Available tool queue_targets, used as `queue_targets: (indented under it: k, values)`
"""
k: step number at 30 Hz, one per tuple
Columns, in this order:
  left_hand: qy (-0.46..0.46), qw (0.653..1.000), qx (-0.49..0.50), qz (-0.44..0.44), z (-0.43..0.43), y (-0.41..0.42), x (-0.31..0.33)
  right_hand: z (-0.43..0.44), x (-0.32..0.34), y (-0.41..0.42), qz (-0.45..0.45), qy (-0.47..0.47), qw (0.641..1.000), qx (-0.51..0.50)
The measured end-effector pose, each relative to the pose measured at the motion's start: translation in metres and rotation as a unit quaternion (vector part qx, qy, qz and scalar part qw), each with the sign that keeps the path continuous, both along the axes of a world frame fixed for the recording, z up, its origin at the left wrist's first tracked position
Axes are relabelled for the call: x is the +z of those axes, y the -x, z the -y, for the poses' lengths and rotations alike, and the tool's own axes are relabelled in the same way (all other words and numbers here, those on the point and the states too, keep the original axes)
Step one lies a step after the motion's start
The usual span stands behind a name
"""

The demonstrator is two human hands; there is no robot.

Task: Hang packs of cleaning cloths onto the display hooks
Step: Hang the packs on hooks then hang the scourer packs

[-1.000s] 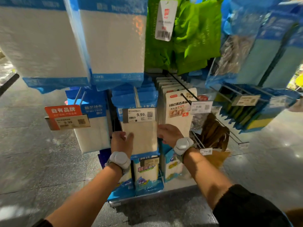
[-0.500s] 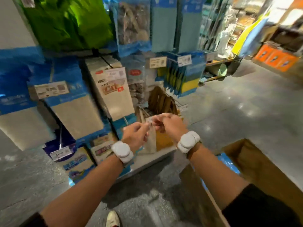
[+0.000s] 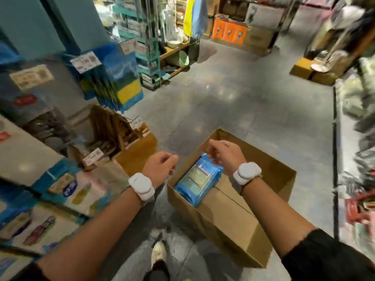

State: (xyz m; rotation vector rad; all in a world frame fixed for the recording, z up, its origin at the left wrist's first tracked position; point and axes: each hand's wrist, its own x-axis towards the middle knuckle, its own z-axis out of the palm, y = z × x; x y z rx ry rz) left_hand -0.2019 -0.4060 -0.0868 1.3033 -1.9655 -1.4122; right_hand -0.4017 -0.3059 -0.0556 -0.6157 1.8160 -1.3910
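The open brown cardboard box [image 3: 229, 220] stands on the grey polished floor [image 3: 243, 98] in front of you. Inside it, a stack of blue plastic packs of cleaning cloths [image 3: 197, 179] leans against its left wall; the rest of the inside shows bare cardboard. Your right hand [image 3: 227, 155] is over the box, fingers bent down at the top edge of the front pack. They touch it or come very near; I cannot tell whether they pinch it. Your left hand [image 3: 160, 166] hangs just left of the box with fingers loosely curled and holding nothing. The display rack of hanging packs [image 3: 113, 82] is at your left, blurred.

Half a second ago both your hands met at the rack, pinching something small between them, and only a corner of the box showed. You have since turned to the box, and your hands have parted.
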Motion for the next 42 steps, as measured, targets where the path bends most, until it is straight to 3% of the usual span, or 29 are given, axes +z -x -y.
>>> queue_targets:
  k: [9,13,20,24,28,30,36,39,42]
  values:
    - [-0.043,0.986,-0.127,0.101,0.037,0.097,-0.073,-0.016,-0.08,0.081,0.065,-0.107,0.984,-0.124]
    - [-0.12,0.965,-0.175,0.155,0.061,0.129,-0.116,-0.007,-0.124,0.096,0.135,-0.15,0.965,-0.17]
    - [-0.15,0.91,-0.255,0.29,0.105,0.187,-0.213,0.015,-0.212,0.122,0.24,-0.205,0.922,-0.225]
    - [-0.179,0.902,-0.216,0.329,0.105,0.213,-0.254,0.02,-0.267,0.134,0.243,-0.256,0.912,-0.209]
    - [-0.141,0.896,-0.233,0.351,0.112,0.228,-0.313,0.031,-0.328,0.137,0.216,-0.29,0.923,-0.129]
    - [-0.116,0.904,-0.23,0.341,0.116,0.236,-0.349,0.038,-0.352,0.141,0.236,-0.272,0.926,-0.116]
    - [-0.103,0.924,-0.178,0.323,0.112,0.262,-0.374,0.071,-0.43,0.129,0.352,-0.189,0.906,-0.141]
    - [-0.138,0.902,-0.192,0.362,0.112,0.264,-0.385,0.081,-0.435,0.134,0.394,-0.198,0.883,-0.16]
    - [-0.22,0.903,-0.148,0.337,0.113,0.268,-0.409,0.079,-0.458,0.141,0.404,-0.226,0.873,-0.155]
